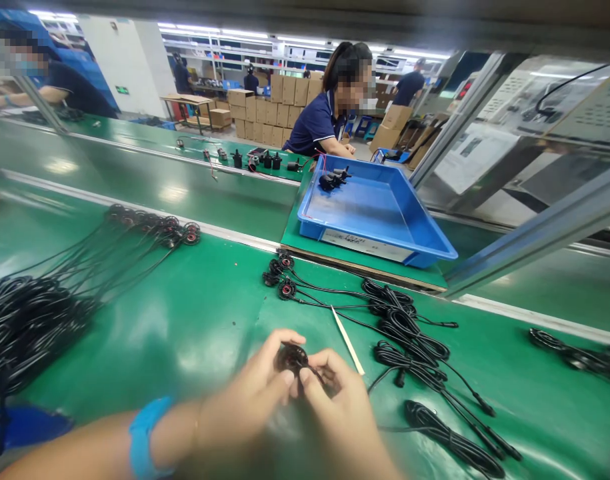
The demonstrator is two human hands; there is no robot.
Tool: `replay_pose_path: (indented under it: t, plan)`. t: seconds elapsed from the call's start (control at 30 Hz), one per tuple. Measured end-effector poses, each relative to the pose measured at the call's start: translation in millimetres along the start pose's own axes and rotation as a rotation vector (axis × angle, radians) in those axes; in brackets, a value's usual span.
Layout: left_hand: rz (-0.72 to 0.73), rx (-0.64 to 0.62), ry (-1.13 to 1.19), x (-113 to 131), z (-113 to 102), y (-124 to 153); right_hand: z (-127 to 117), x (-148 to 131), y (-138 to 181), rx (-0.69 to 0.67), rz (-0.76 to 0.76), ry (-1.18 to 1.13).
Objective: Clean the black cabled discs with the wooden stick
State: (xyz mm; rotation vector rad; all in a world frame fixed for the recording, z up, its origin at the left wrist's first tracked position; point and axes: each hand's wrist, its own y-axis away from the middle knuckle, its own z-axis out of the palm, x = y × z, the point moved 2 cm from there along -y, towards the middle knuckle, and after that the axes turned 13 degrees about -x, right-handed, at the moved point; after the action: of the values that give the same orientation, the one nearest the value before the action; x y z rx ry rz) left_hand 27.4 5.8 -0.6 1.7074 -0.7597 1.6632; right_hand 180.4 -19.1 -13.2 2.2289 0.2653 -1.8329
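Note:
Between my two hands, above the green mat, is a small round black part (291, 359) with a cable attached. My left hand (257, 380) curls its fingers and thumb around the part's left side. My right hand (335, 390) pinches at its right side, where the cable leaves it; the fingertips partly cover that spot. Just beyond, similar round black parts (287, 288) with reddish centres lie on the mat. Their cables run right into coiled black cables (402, 327). A thin pale stick (348, 341) lies right of my hands.
A large heap of black cables (29, 327) lies at left, its round ends (159, 227) toward the back. A blue tray (375, 200) holding black parts stands on a raised board. Metal posts (535, 233) rise at right. Across the line a person (315, 127) sits.

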Motion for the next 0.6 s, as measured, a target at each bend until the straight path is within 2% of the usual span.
replay_pose_path:
  t: [0.07, 0.13, 0.27, 0.33, 0.47, 0.53, 0.6]
  plan:
    - [-0.006, -0.004, 0.188, -2.3, -1.0, -3.1, -6.9, -4.6, -0.7, -0.074, 0.040, -0.070]
    - [0.000, 0.004, 0.283, -3.3, -2.8, -6.2, -22.6, -5.1, -1.7, -0.043, 0.033, 0.090]
    - [-0.073, 0.020, 0.312, -5.9, -6.1, -9.8, -64.0, 6.7, -4.8, 0.355, -0.012, 0.950]
    - [-0.097, 0.035, 0.310, -7.9, -6.5, -10.4, -73.9, 17.2, -7.4, 0.392, -0.001, 1.187]
    - [-0.085, 0.099, 0.220, -12.6, -6.9, -11.2, -74.2, 27.9, -9.6, 0.333, -0.022, 1.190]
    - [-0.113, 0.100, 0.143, -14.9, -6.3, -11.8, -69.9, 23.8, -8.8, 0.312, -0.047, 1.166]
    - [-0.168, 0.089, 0.112, -17.2, -5.1, -12.5, -63.8, 14.8, -6.6, 0.284, -0.097, 1.040]
